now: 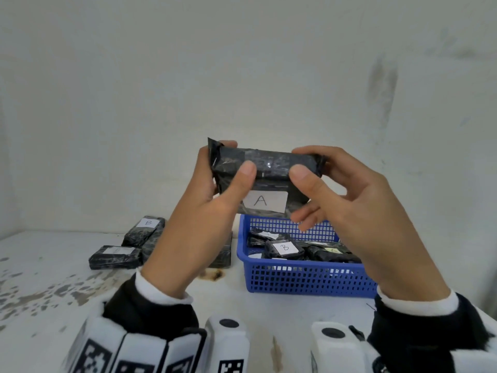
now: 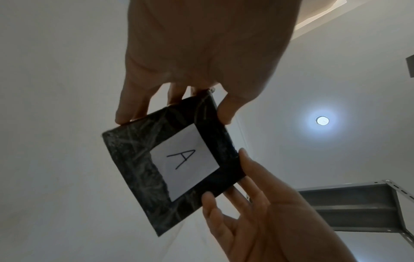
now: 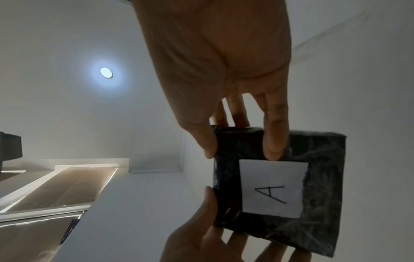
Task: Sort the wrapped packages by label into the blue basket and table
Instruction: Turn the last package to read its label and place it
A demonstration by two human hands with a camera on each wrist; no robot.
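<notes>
Both hands hold one black wrapped package up above the table, in front of the wall. Its white label reads A and faces me. My left hand grips the package's left end, thumb in front and fingers behind. My right hand pinches the right end the same way. The left wrist view shows the package under my left hand. The right wrist view shows the package under my right hand. Below and behind stands the blue basket.
The basket holds several black packages, one labelled B. Left of it on the stained white table lie a package labelled B, another package, and a third package partly hidden behind my left wrist.
</notes>
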